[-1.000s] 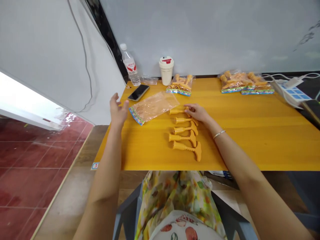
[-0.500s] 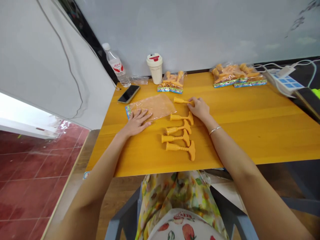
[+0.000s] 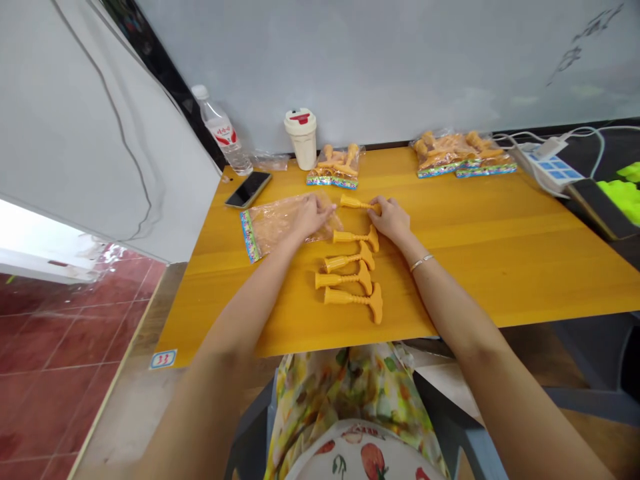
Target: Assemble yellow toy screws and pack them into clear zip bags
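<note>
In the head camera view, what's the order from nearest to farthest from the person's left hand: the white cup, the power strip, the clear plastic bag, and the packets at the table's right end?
From the left hand:
1. Clear plastic bag: under the hand, touching it.
2. White cup: ahead, at the table's back edge.
3. Packets of orange plastic pieces: back right.
4. Power strip: farther right, at the back corner.

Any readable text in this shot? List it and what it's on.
"33": small sticker, lower left; best reading, red digits.
Water bottle label: red and white, characters too blurred to read.
Cup lid: red mark, nothing readable.
Plastic bag strip: coloured print, too small to read.
No other readable text.
</note>
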The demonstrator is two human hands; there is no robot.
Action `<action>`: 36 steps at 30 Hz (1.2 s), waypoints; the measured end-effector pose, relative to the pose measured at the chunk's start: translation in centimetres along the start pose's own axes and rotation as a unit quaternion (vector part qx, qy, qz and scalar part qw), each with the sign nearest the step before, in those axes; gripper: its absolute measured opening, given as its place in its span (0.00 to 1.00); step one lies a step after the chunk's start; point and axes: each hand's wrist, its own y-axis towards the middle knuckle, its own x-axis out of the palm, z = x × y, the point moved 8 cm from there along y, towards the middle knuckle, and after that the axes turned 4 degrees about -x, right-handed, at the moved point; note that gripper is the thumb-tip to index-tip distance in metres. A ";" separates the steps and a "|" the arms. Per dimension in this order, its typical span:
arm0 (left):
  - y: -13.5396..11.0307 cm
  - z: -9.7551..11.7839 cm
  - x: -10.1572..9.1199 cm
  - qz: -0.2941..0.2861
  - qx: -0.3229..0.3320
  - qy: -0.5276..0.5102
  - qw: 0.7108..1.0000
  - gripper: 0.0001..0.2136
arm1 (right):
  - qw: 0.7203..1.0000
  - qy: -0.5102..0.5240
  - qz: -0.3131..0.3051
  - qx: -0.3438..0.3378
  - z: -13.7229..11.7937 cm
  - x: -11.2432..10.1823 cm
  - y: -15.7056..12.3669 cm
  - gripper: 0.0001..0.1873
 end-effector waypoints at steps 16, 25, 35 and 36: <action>0.5 0.0 0.1 -0.013 -0.032 -0.049 0.998 0.07 | 1.000 0.013 0.023 -0.010 0.1 -0.6 -0.3 0.18; -3.7 -1.8 -3.7 0.015 0.012 -0.301 0.953 0.05 | 0.994 0.041 0.049 -0.084 -4.1 -2.2 -2.7 0.18; -6.6 0.9 -6.2 0.169 0.094 -0.272 0.943 0.06 | 0.993 -0.034 0.036 -0.104 -6.9 -2.8 -4.8 0.20; -6.8 1.1 -6.4 0.182 0.097 -0.264 0.942 0.06 | 0.993 -0.040 0.033 -0.105 -7.1 -2.8 -4.9 0.20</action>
